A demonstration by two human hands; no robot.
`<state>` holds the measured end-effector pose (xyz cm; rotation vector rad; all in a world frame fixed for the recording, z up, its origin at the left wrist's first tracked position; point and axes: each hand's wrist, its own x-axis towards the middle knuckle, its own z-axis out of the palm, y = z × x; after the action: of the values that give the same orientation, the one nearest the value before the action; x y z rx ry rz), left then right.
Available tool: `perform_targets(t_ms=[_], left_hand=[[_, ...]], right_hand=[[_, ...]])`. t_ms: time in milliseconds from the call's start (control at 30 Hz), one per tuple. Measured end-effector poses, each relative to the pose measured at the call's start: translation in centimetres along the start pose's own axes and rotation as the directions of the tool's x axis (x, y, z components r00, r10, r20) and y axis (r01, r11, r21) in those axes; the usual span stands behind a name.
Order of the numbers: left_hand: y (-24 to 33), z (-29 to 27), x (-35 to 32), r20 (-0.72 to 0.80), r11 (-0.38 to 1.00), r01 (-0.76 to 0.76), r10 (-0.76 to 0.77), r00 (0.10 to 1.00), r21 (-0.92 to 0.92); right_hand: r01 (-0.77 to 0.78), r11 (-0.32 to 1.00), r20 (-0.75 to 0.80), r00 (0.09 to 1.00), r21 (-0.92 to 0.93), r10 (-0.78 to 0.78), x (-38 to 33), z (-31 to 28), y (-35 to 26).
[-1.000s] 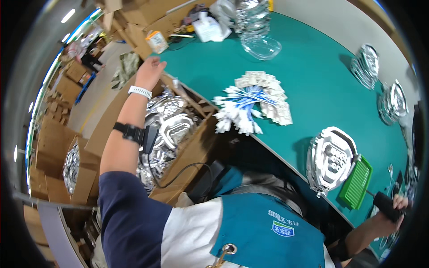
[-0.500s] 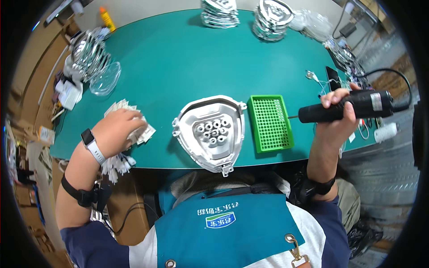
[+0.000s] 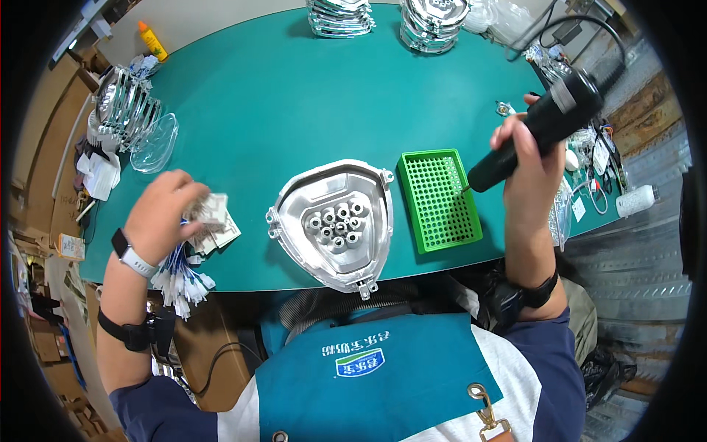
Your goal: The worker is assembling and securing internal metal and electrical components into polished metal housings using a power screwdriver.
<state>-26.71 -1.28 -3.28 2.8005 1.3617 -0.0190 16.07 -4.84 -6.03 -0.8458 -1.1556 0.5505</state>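
Note:
My right hand (image 3: 526, 151) is wrapped round a black electric screwdriver (image 3: 541, 129), tilted so its bit points down at the right side of a green perforated screw tray (image 3: 420, 221). Left of the tray lies a silver metal housing (image 3: 302, 254), roughly triangular, with a cluster of round posts in its middle. My left hand (image 3: 166, 210) pinches a small whitish flat board (image 3: 213, 210) above a pile of similar boards (image 3: 227, 234). White cables with connectors (image 3: 183, 283) hang over the table edge below that hand. Its fingertips are partly hidden.
Silver housings are stacked at the back (image 3: 339, 18), with another stack (image 3: 433, 26) beside them. Reflective rings (image 3: 121, 107) and a clear cover (image 3: 155, 144) lie at the left. An orange-yellow bottle (image 3: 153, 40) stands far left. Cables and a white spool (image 3: 638, 200) are on the right.
The screwdriver has tilted from nearly level to steep, its bit now over the tray. My left hand has drawn back a little, with a board lifted between its fingers.

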Motion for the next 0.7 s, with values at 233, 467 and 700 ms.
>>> perform_targets(t_ms=[233, 467, 700], left_hand=[[-0.5, -3.7, -2.0, -0.736, 0.935, 0.353, -0.206, 0.645, 0.047], [8.5, -2.4, -0.7, -0.742, 0.938, -0.008, -0.269, 0.615, -0.346], [13.6, 5.3, 2.1, -0.58, 0.955, -0.111, -0.074, 0.812, -0.276]], right_hand=[[0.086, 0.975, -0.157, 0.98, -0.207, -0.12, -1.6, 2.1, -0.8], [0.147, 0.981, -0.251, 0.961, 0.125, -0.112, -1.8, 1.2, -6.1], [0.231, 0.84, 0.098, 0.943, 0.491, -0.317, -4.1, 7.8, -7.9]])
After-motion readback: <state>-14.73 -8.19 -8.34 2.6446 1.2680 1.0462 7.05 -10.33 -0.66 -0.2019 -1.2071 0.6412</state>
